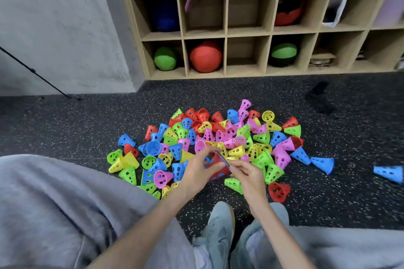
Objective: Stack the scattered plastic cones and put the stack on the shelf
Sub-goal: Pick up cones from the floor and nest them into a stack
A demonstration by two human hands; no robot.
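A pile of scattered plastic cones [218, 135] with holes lies on the dark floor: red, blue, green, yellow and pink. My left hand [197, 170] grips a short stack of nested cones [219, 167], red on the outside, with coloured rims showing at its wide end. My right hand [248, 173] pinches that rimmed end of the stack with its fingertips. Both hands hover just above the near edge of the pile. The wooden shelf [247, 33] with open cubbies stands behind the pile.
Balls fill several cubbies: a green ball [165, 58], a red ball [205, 57], a blue ball [165, 18]. Two blue cones [388, 173] lie apart at the right. A black tripod leg [37, 74] slants at the left. My shoe [218, 231] and grey trousers are below.
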